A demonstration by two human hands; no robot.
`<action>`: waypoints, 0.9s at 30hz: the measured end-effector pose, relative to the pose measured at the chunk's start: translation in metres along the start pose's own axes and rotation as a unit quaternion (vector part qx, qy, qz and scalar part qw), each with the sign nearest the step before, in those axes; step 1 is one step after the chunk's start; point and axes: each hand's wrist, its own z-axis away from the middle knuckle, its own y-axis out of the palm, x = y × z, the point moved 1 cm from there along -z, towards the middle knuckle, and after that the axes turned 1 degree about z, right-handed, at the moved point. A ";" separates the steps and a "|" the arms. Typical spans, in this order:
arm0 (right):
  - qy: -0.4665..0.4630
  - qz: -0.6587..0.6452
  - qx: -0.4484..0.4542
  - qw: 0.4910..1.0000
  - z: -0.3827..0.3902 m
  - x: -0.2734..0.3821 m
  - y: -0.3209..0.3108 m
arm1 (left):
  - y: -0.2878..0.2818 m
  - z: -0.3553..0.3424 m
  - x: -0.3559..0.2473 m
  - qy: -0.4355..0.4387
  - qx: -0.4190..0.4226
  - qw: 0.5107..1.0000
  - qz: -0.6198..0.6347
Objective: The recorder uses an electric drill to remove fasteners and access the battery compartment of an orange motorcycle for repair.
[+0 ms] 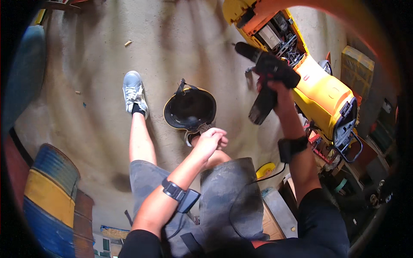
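Observation:
A black cordless drill (272, 69) is raised at the right, its thin bit aimed toward the far left. My right hand (279, 91) is wrapped around its grip. My left hand (211, 141) hovers over my right leg with its fingers curled together; whatever they hold, if anything, I cannot make out. Just beyond it is a helmet (190, 108) with a yellow rim, its dark hollow side facing me and a strap at its far edge. The helmet and hand hide most of my right foot.
A yellow-orange scooter (325, 88) stands at the right with its front opened, wires showing. A taped cardboard box (358, 66) is behind it. A blue and yellow barrel (49, 185) stands at the left. Small scraps (128, 43) lie on the concrete floor (94, 56).

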 end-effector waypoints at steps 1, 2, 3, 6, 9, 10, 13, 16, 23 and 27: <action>-0.006 -0.007 -0.017 1.000 -0.014 -0.003 -0.015 | -0.010 -0.007 0.013 -0.023 -0.027 0.998 -0.049; -0.046 0.070 -0.050 0.995 -0.029 -0.005 -0.028 | -0.020 -0.014 0.020 0.023 -0.038 0.990 -0.131; -0.086 0.139 -0.071 0.984 -0.038 -0.006 -0.040 | -0.029 -0.016 0.026 0.033 -0.062 0.975 -0.212; -0.138 0.206 -0.079 0.966 -0.057 -0.014 -0.058 | -0.042 -0.023 0.023 0.085 -0.094 0.975 -0.183; -0.161 0.197 -0.108 0.961 -0.066 -0.017 -0.066 | -0.039 -0.019 0.012 0.116 -0.106 0.980 -0.123; -0.165 0.203 -0.125 0.957 -0.070 -0.018 -0.067 | -0.037 -0.015 0.009 0.168 -0.105 0.978 -0.070; -0.170 0.258 -0.160 0.937 -0.084 -0.018 -0.067 | -0.033 -0.007 0.008 0.122 -0.095 0.983 -0.098; -0.162 0.253 -0.169 0.939 -0.094 -0.018 -0.069 | -0.036 -0.006 0.011 0.082 -0.104 0.984 -0.115; -0.155 0.205 -0.174 0.951 -0.096 -0.020 -0.078 | -0.040 -0.005 -0.002 0.089 -0.119 0.983 -0.107; -0.162 0.215 -0.141 0.953 -0.100 -0.020 -0.080 | -0.041 -0.003 -0.009 0.085 -0.133 0.983 -0.098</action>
